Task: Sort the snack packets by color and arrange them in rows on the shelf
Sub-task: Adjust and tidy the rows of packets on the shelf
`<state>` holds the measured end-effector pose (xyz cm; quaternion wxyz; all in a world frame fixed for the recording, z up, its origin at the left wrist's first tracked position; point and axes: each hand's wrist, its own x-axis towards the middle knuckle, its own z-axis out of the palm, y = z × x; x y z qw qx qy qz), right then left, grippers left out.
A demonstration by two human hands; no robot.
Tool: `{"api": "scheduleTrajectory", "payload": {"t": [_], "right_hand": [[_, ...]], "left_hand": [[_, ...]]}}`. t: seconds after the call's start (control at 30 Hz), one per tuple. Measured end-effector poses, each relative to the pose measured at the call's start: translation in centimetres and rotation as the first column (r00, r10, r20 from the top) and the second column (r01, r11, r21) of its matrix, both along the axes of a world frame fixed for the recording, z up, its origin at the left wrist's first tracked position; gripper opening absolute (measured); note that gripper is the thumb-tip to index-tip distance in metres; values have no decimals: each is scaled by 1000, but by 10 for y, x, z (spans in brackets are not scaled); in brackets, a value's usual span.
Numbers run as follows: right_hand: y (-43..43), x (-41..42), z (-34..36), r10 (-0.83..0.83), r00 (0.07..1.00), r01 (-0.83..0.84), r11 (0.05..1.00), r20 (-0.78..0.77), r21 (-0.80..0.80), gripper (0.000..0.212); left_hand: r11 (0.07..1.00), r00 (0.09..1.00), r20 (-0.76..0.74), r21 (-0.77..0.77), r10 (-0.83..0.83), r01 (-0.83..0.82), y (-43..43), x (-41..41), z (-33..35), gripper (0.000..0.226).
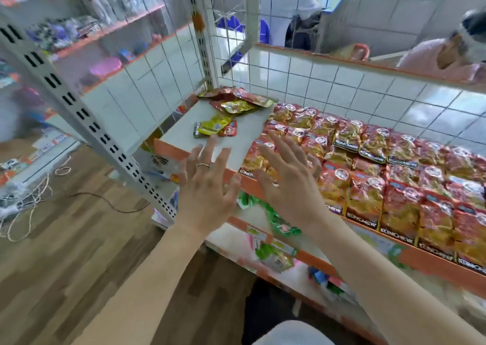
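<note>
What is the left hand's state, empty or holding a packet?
Empty: the left hand hovers with fingers spread at the front edge of the shelf, and no packet is in it.

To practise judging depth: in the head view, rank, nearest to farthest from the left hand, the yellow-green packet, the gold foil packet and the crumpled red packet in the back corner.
1. Yellow-green packet, just beyond the left hand.
2. Gold foil packet, farther back, slightly right.
3. Crumpled red packet, back corner.

I have one view, from the head, facing forward and down, close over the shelf (184,137) at centre frame, with floor (65,239) at lower left.
</note>
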<state>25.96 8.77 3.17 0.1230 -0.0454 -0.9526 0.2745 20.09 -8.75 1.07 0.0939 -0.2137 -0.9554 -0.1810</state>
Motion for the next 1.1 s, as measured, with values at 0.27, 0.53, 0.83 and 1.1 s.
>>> {"api": "scheduleTrajectory", "payload": {"t": [0.27, 0.53, 0.83, 1.1], "right_hand": [[-11, -89, -5, -24, 1000, 24, 999, 2, -45, 47], [-15, -128, -24, -14, 997, 12, 1000, 77, 17, 55], [-28, -143, -28, -117, 982, 105, 991, 145, 88, 48], [-32, -151, -31, -278, 935, 263, 960, 219, 94, 47]], "left_hand": [[997, 999, 24, -70, -22, 23, -11, -84, 6, 64], [996, 996, 93, -84, -7, 15, -12, -128, -20, 64], [991, 973, 223, -109, -55, 81, 8, -203, -37, 67], [976, 962, 171, -1, -214, 217, 9, -222, -35, 34]]}}
